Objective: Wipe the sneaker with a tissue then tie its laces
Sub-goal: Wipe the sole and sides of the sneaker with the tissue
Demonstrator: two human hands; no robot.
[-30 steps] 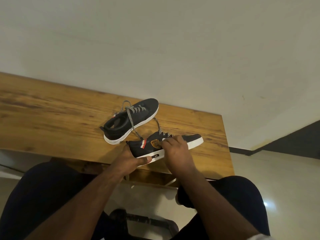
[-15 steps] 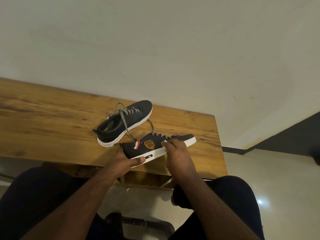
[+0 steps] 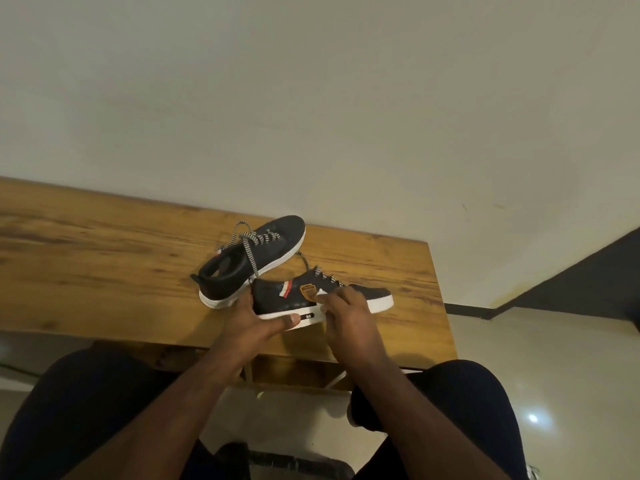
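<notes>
A black sneaker with a white sole lies near the front edge of the wooden table, its side with an orange badge facing me. My left hand grips its heel, thumb stretched along the sole. My right hand covers the sneaker's middle, its curled fingers pressing a small white tissue against the side beside the badge. The striped laces hang loose and untied.
A second black sneaker with loose striped laces sits just behind the first, toe pointing away. The table's right end is close to the sneaker's toe. My knees are below the table edge, and a pale wall rises behind.
My right hand has slid a little along the sneaker's side towards the badge. My left hand keeps its grip on the heel. The second sneaker has not moved.
</notes>
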